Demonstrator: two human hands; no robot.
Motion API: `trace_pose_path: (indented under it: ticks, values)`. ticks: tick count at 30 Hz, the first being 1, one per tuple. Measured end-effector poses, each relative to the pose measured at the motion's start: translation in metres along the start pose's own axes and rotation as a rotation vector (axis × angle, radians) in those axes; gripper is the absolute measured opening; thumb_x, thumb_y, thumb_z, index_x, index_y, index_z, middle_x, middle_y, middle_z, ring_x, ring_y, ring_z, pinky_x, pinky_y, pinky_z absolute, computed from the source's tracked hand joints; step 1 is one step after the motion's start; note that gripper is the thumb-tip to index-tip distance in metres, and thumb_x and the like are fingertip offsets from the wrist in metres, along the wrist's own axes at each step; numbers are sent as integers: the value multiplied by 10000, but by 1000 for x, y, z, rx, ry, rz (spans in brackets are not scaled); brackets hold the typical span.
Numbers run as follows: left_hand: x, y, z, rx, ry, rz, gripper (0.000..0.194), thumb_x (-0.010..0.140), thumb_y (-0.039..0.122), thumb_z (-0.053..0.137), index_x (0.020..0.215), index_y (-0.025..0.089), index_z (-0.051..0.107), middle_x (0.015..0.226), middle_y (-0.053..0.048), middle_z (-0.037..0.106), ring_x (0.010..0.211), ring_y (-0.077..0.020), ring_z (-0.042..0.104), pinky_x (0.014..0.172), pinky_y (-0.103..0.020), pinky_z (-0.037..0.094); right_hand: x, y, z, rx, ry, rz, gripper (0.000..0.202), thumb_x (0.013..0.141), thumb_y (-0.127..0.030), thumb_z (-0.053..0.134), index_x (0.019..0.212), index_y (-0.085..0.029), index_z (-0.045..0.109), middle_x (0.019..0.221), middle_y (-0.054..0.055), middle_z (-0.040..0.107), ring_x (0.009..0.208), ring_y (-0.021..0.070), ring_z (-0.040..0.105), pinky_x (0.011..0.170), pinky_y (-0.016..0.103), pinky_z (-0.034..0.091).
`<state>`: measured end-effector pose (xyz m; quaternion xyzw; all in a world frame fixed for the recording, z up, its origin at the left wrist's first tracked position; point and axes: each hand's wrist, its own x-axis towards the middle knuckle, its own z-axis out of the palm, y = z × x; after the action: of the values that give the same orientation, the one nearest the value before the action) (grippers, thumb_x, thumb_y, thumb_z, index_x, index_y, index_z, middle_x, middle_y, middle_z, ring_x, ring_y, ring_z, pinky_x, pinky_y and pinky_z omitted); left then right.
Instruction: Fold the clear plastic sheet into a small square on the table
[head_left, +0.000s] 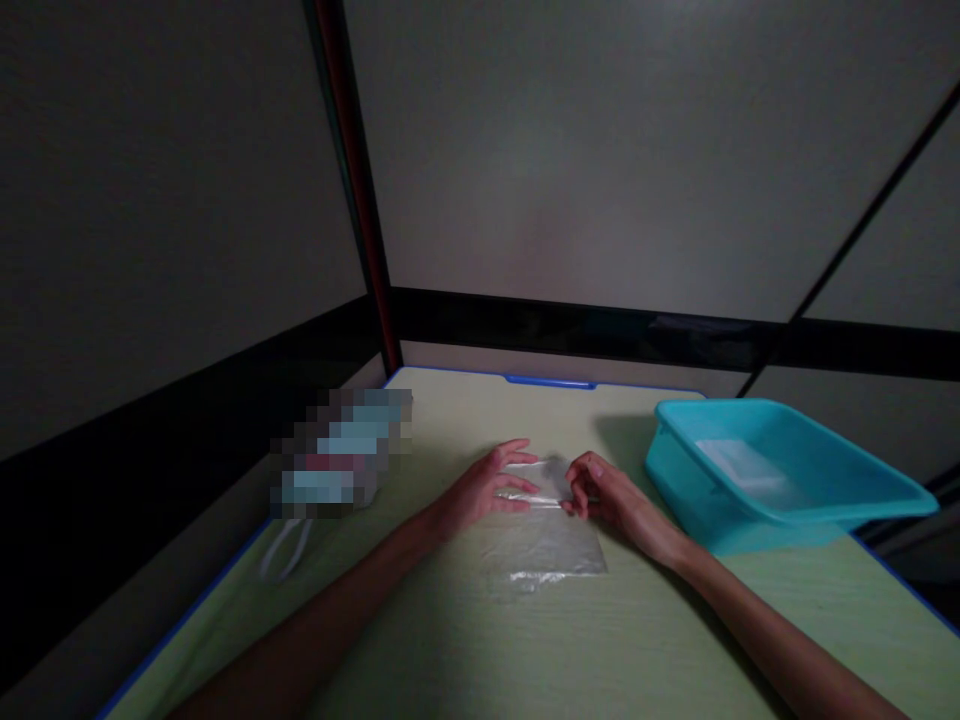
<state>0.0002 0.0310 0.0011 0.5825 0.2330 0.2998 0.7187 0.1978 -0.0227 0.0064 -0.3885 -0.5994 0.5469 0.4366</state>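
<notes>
A clear plastic bag lies flat on the table in front of me, with a crease or fold across its upper part. My left hand rests at the bag's left side, fingers stretched out and spread over its edge. At the right edge my right hand has its fingers curled in, closed on the bag's upper right part. The fingertips partly hide that edge.
To the right stands a turquoise plastic basin with something pale and flat inside. A blurred-out object with a white loop strap lies on the left. The pale green table has blue edging, with wall panels behind.
</notes>
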Motion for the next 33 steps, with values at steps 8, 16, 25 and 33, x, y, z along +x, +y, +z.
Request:
trace_pose_path:
  ticks: [8,16,25,33]
  values:
    - [-10,14,-16,-42,-48,-46,543,774,583,305,1080,151,426,1054,-132,507,860,-221,540,758,-395,406,-4,-3,-4,-43,41,-22,293,863,-409,290,806,-183,469,598,-27,447,616,130,489,746,345,414]
    - [-8,10,-8,-121,-120,-7,614,812,561,194,1111,77,426,1108,-195,514,1040,-262,476,880,-411,314,-29,-47,-13,-859,-244,-210,141,794,-271,489,746,-171,574,794,32,511,759,143,504,669,274,405]
    - [-8,5,-10,-33,-188,-61,681,804,583,156,1181,61,380,1173,-199,468,1094,-264,431,921,-415,264,-40,-50,-10,-1114,-420,-194,59,736,-196,562,734,-210,618,765,-7,563,760,140,522,732,309,371]
    - [-8,3,-10,-48,-209,-58,663,813,571,175,1143,52,421,1164,-198,477,1085,-258,443,930,-407,265,-42,-49,-3,-1293,-425,-236,178,790,-152,482,648,-189,582,696,-2,562,706,138,516,698,312,362]
